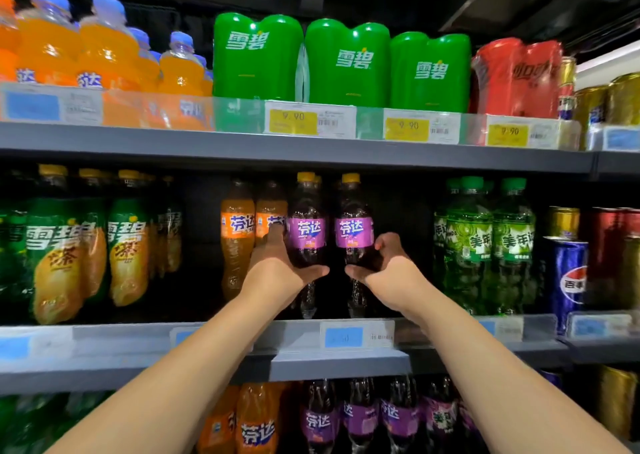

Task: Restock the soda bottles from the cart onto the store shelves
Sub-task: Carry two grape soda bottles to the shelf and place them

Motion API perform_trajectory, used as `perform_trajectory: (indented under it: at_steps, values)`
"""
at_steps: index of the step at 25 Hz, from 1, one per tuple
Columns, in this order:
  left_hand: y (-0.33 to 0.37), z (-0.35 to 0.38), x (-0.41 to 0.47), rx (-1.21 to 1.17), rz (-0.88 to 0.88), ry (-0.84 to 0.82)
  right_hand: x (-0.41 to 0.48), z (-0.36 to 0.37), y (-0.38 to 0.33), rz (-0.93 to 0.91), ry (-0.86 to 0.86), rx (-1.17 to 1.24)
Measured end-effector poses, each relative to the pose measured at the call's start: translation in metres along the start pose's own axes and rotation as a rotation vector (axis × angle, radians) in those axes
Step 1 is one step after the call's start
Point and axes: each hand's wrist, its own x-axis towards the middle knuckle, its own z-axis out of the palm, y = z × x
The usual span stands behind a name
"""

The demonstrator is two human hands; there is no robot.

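my left hand (277, 266) curls around the waist of the left purple soda bottle (307, 233), thumb across its front. my right hand (389, 263) wraps the right purple soda bottle (354, 233) the same way. both bottles are upright, side by side on the middle shelf (114, 337), though i can't quite tell if their bases rest on it. orange soda bottles (237, 235) stand just left, green bottles (485, 242) off to the right.

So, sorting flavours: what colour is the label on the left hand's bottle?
Purple label with white lettering; head view.
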Motion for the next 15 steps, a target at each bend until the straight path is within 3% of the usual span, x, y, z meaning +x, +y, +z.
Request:
perform_trajectory:
  at_steps: [7, 15]
  values:
    - [0.002, 0.001, 0.002, 0.057, 0.019, 0.000, 0.031, -0.001, 0.007, 0.033, -0.013, -0.077]
    - [-0.001, 0.003, 0.003, 0.013, 0.014, 0.001, 0.033, -0.003, 0.015, 0.075, -0.061, 0.048]
